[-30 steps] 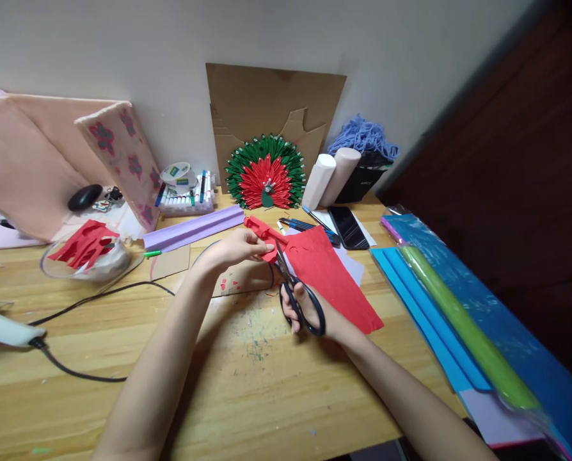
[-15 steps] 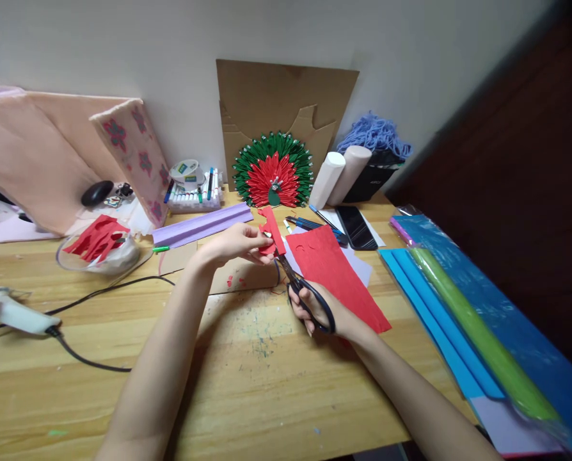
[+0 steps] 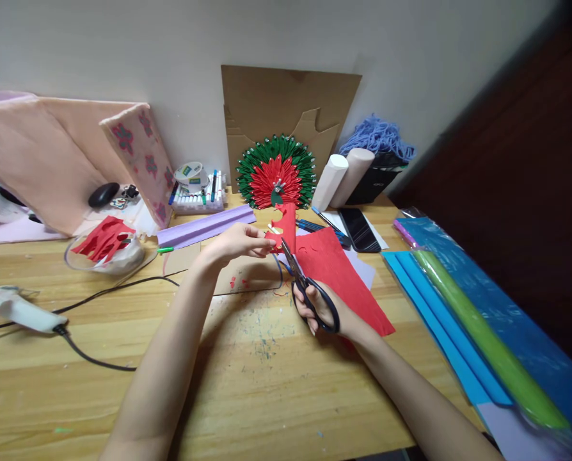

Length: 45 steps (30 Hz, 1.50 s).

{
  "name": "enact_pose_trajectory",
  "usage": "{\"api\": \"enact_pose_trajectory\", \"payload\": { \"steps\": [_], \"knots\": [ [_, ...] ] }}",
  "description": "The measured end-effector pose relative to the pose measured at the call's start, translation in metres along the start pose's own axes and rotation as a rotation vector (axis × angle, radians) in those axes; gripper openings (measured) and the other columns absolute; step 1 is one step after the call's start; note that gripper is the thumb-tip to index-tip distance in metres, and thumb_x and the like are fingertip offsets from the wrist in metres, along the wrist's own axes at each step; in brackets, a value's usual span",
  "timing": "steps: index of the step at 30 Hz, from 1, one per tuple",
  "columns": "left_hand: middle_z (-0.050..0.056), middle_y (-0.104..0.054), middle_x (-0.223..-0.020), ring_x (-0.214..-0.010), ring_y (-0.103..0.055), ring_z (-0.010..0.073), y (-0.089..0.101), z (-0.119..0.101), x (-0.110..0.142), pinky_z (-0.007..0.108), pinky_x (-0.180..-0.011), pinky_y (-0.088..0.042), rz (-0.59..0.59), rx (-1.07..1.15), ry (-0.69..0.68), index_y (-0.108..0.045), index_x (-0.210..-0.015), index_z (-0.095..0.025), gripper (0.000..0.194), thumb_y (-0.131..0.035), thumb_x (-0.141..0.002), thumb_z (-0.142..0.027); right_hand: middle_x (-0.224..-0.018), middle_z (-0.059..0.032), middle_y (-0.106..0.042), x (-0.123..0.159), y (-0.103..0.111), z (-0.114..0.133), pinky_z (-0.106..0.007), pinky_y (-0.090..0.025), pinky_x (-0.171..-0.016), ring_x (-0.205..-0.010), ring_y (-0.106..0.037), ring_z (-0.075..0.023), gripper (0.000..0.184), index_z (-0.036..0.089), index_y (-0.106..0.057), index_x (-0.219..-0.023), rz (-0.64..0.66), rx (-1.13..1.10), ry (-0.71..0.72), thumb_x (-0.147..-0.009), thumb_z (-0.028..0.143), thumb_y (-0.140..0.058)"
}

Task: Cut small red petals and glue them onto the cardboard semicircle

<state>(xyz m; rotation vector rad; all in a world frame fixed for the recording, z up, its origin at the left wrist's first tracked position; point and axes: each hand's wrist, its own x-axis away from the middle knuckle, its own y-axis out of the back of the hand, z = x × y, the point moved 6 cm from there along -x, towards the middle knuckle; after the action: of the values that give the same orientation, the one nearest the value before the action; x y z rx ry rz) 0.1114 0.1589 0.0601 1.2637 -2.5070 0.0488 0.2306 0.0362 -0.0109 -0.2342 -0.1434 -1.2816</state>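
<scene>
From where I stand, the wooden table (image 3: 267, 410) is the biggest thing, spreading under the fingers of the left hand (image 3: 242, 243) and the right hand (image 3: 327, 307). Beyond the left fingertips, a cardboard panel (image 3: 286, 96) leans at the wall, the red and green feathered bird (image 3: 298, 179) in front of it. Next in size, a red sheet (image 3: 341, 275) lies just beyond the right fingers and on past that wrist.

Then come the scissors (image 3: 301, 278): the right fingers are wrapped through and around their handles, and the blades slant away toward the left fingertips. I can't tell whether paper sits between the blades. Smaller again is the notched red piece (image 3: 288, 224), pinched at its near edge between left thumb and forefinger and standing up beyond them, beside the blade tips. Smallest, a few red scraps (image 3: 233, 281) lie on the near side of the left fingers.

To cut well here, I'd keep that pinch light but taut, turn the paper rather than the wrist, and snip slowly. The blade tips look very near those left fingertips, so I'd slide the pinch back a little first.
</scene>
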Motion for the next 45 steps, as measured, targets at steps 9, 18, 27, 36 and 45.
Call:
{"api": "enact_pose_trajectory", "payload": {
  "steps": [9,18,27,36,45],
  "knots": [
    [0.005,-0.062,-0.055,-0.053,-0.056,0.0111,-0.009,0.002,-0.004,0.025,-0.059,-0.050,0.028,0.027,-0.051,-0.063,-0.048,-0.014,0.015,-0.071,-0.058,-0.023,-0.049,0.0071,-0.043,0.001,-0.009,0.003,-0.023,-0.043,-0.038,-0.037,-0.046,-0.0084,0.077,0.019,-0.043,-0.072,0.045,-0.132,-0.028,-0.047,0.091,-0.034],
    [0.001,-0.057,-0.050,-0.050,-0.053,0.0096,-0.019,0.006,-0.008,0.025,-0.059,-0.050,0.110,0.048,-0.045,-0.060,-0.047,-0.015,0.018,-0.070,-0.057,-0.024,-0.047,0.0091,-0.039,-0.002,-0.003,0.003,-0.021,-0.040,-0.033,-0.034,-0.041,-0.0070,0.071,0.019,-0.043,-0.069,-0.029,-0.143,-0.034,-0.048,0.088,-0.045],
    [0.004,-0.060,-0.060,-0.056,-0.055,0.0099,-0.007,0.014,-0.009,0.021,-0.056,-0.044,0.099,-0.020,-0.019,-0.066,-0.059,-0.014,0.014,-0.067,-0.064,-0.028,-0.044,0.0100,-0.038,-0.005,0.002,-0.003,-0.017,-0.035,-0.029,-0.030,-0.038,-0.0047,0.072,0.019,-0.041,-0.068,-0.005,-0.036,-0.035,-0.049,0.088,-0.044],
    [0.003,-0.059,-0.061,-0.056,-0.053,0.0099,-0.006,0.014,-0.012,0.025,-0.061,-0.046,0.072,0.031,-0.038,-0.063,-0.060,-0.015,0.016,-0.065,-0.067,-0.030,-0.047,0.0091,-0.038,-0.001,0.000,0.004,-0.016,-0.033,-0.029,-0.031,-0.039,-0.0043,0.070,0.019,-0.041,-0.070,-0.005,0.011,0.003,-0.054,0.087,-0.040],
    [-0.004,-0.046,-0.054,-0.050,-0.044,0.0048,-0.021,0.022,-0.018,0.020,-0.058,-0.041,0.227,0.058,-0.008,-0.054,-0.059,-0.013,0.019,-0.062,-0.070,-0.027,-0.046,0.0092,-0.040,-0.004,-0.005,0.002,-0.022,-0.043,-0.037,-0.034,-0.042,-0.0066,0.075,0.020,-0.043,-0.071,-0.002,-0.141,-0.009,-0.045,0.090,-0.039]
  ]
}}
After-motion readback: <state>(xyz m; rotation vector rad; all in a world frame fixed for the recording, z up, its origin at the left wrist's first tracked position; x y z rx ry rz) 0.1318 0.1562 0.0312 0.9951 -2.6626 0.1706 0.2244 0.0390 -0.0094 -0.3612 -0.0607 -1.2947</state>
